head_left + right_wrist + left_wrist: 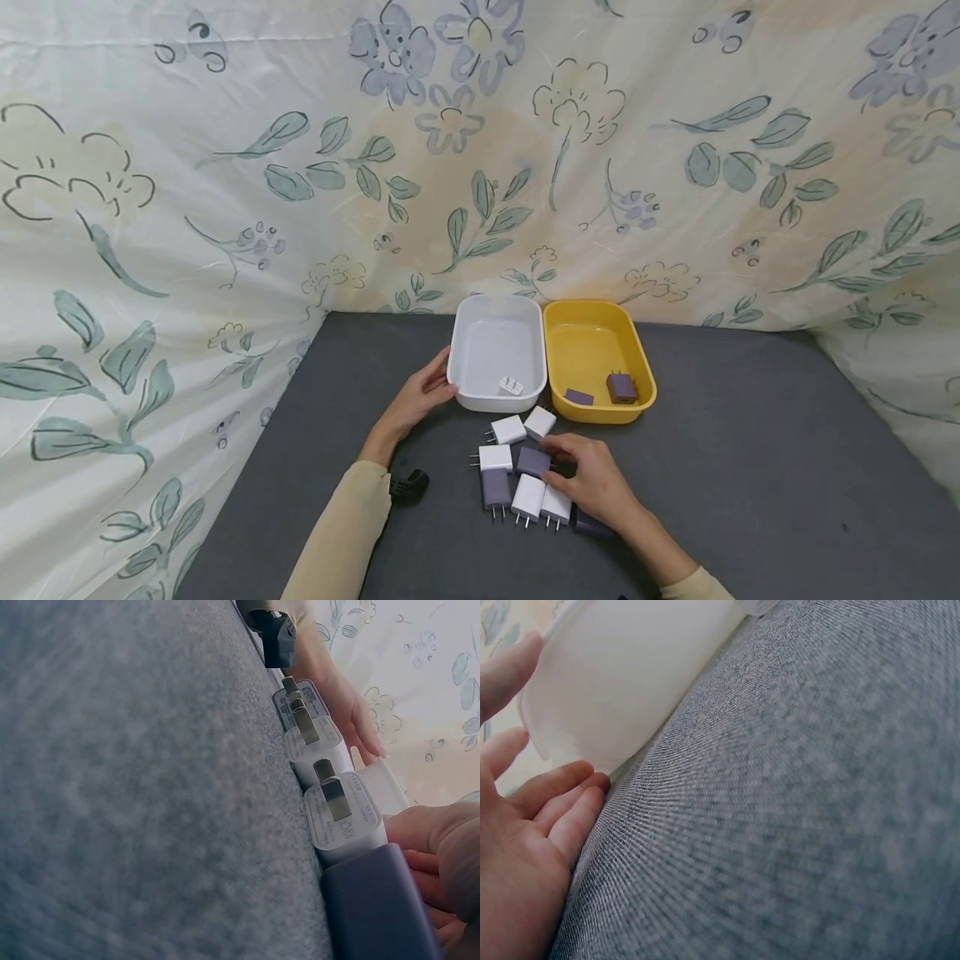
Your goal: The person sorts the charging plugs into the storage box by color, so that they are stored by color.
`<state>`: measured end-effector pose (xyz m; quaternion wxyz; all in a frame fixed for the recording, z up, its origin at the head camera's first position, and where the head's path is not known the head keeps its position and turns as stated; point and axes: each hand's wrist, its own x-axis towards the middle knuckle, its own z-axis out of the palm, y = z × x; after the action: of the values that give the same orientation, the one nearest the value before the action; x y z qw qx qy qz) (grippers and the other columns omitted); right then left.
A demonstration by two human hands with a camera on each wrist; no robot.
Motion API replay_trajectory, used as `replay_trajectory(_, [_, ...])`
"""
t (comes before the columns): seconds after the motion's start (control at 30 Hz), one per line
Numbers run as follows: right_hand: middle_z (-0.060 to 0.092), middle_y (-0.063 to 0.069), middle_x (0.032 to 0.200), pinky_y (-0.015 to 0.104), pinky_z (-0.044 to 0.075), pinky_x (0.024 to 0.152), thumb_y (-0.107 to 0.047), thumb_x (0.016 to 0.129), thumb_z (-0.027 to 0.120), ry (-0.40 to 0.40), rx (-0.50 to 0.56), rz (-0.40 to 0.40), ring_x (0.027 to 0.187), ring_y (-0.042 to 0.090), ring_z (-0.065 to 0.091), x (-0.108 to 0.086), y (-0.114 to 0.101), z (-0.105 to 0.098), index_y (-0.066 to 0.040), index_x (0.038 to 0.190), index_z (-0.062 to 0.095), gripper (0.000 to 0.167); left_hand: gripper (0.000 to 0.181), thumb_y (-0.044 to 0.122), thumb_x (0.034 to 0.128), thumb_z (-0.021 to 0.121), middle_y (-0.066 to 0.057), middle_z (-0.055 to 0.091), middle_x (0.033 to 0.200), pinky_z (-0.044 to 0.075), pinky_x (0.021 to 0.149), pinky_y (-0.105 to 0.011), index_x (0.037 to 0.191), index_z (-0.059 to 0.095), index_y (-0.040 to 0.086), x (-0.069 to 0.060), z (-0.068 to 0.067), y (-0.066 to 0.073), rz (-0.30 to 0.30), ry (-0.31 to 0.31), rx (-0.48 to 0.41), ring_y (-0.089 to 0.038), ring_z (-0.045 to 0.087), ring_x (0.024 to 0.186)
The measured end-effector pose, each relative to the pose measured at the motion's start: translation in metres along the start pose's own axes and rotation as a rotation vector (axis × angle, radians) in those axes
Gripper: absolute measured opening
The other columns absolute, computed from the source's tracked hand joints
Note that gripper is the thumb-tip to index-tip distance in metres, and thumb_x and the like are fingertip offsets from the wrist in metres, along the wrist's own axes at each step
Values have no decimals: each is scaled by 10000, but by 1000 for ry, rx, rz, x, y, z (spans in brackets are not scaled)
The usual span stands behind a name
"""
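Observation:
My left hand (417, 402) rests against the left side of a white bin (498, 321), fingers loosely bent along its wall; the left wrist view shows this hand (525, 840) beside the bin wall (622, 682). One white plug charger (511, 385) lies in that bin. With thumb and index finger, my right hand (596, 479) pinches a purple plug charger (533, 462) among the group on the table. Around it lie several white chargers (528, 497) and another purple charger (496, 487). In the right wrist view, a dark purple charger (379, 900) partly hides the right fingers (420, 829).
A yellow bin (592, 312) stands right of the white one, holding two purple chargers, one standing (621, 387) and one lying flat (579, 397). A dark charger (591, 523) lies under the right wrist. Floral cloth (480, 167) hangs behind the dark grey tabletop (750, 467).

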<state>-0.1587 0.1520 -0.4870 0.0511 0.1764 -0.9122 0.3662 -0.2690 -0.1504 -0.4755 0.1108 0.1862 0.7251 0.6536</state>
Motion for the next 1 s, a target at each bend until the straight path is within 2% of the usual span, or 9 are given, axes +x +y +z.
replay_trajectory(0.3, [722, 26, 1060, 307, 583, 788, -82, 730, 837, 10, -38, 21, 897, 128, 698, 1, -1, 1, -79, 1099, 717, 388, 752, 101, 942, 638, -172, 398, 1529, 355, 1127, -482, 1564, 218, 152, 0, -1, -2, -6, 7, 2, -328, 398, 1408])
replay_trajectory(0.53, [721, 9, 1050, 324, 581, 799, -65, 721, 845, 39, -45, 83, 891, 125, 694, 2, -3, 1, -100, 1091, 723, 391, 733, 181, 941, 656, -101, 424, 1525, 375, 1124, -450, 1545, 260, 300, 10, -5, -29, 4, 37, 27, -264, 427, 1398])
replay_trajectory(0.83, [725, 15, 1053, 318, 580, 811, -74, 714, 854, 45, -36, 101, 903, 135, 701, 2, -2, 2, -99, 1095, 725, 403, 750, 88, 950, 621, -176, 396, 1530, 404, 1107, -395, 1566, 193, 120, 2, -2, -2, -11, 2, 22, -313, 415, 1400])
replay_trajectory(1.0, [732, 29, 1051, 302, 583, 802, -66, 701, 860, 58, -9, 117, 903, 149, 714, 2, -1, 3, -90, 1086, 731, 407, 750, 85, 950, 619, -177, 390, 1534, 392, 1116, -401, 1567, 197, 146, 5, -3, -12, -1, 6, 18, -316, 408, 1405])
